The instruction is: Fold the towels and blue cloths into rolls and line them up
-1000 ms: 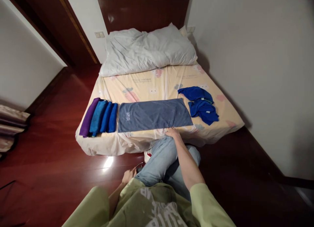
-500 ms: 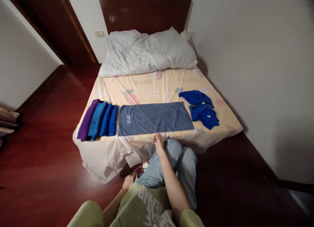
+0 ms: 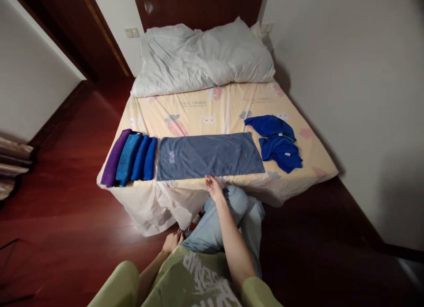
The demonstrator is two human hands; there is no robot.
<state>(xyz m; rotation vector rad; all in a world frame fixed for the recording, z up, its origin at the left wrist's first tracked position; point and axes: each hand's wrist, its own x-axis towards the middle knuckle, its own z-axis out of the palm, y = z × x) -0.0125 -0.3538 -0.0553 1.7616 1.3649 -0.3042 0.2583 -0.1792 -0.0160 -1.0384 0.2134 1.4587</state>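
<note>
A grey towel (image 3: 212, 156) with white lettering at its left end lies spread flat along the bed's near edge. My right hand (image 3: 214, 187) is at that towel's front edge, palm turned up and fingers loosely apart; it holds nothing. Down beside my thigh is my left hand (image 3: 172, 242), its fingers curled, and what they grip is hidden. Left of the grey towel, several rolled towels lie side by side: a purple one (image 3: 116, 159), a teal one (image 3: 128, 159) and blue ones (image 3: 149, 159). On the right are two crumpled blue cloths (image 3: 270, 125) with white tags.
The bed (image 3: 198, 117) has a pale yellow patterned sheet that hangs over the front. A bunched white quilt (image 3: 205, 59) lies against the dark headboard (image 3: 202, 6). Walls stand left and right, with a reddish wooden floor (image 3: 66, 201) around the bed.
The view has shifted slightly closer to the bed. My right hand's fingers have opened a little at the towel's edge. The towels and cloths lie as before.
</note>
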